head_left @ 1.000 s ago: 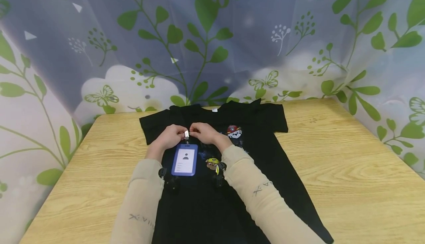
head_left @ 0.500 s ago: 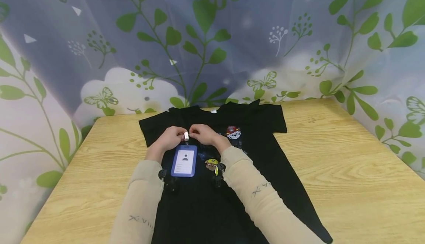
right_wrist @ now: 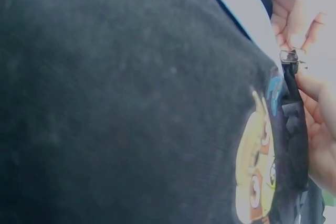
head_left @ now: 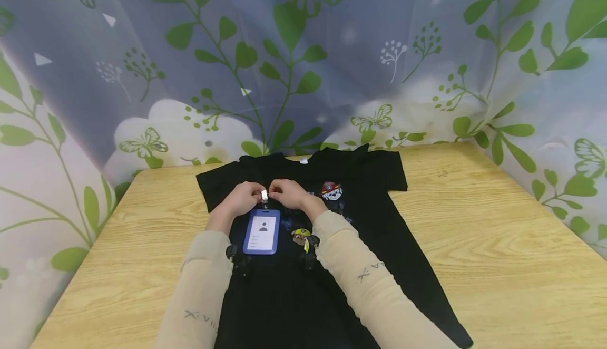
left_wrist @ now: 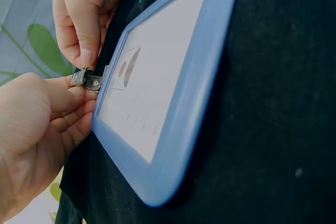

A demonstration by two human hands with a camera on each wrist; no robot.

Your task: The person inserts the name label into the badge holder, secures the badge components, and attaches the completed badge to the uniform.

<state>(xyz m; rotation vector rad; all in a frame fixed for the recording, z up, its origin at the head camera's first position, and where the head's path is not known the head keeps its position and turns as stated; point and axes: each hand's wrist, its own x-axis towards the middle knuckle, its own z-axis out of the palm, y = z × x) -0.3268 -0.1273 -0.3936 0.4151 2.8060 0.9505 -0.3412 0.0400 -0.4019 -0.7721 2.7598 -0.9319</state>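
Observation:
A blue badge holder (head_left: 262,232) with a white card lies on a black T-shirt (head_left: 294,296), its metal clip (head_left: 264,196) toward the collar. Thumb and fingers of my left hand (head_left: 243,199) pinch the clip from the left. From the right, my right hand (head_left: 289,194) pinches at the clip's other side, fingertips close to the left ones. In the left wrist view the clip's lever (left_wrist: 79,77) sits raised between both hands. The right wrist view shows black cloth (right_wrist: 295,135) bunched in a fold beside the right fingers; I cannot tell whether they also grip it.
The shirt is spread on a wooden table (head_left: 474,233), collar toward the back. Cartoon dog prints (head_left: 332,191) decorate its front. A leaf-patterned curtain (head_left: 341,75) hangs behind and at both sides. Dark wrist cameras (head_left: 243,264) hang under the wrists.
The whole scene has shifted slightly in the head view. Both hands keep their hold at the clip, and its bright metal part shows at a slightly different angle.

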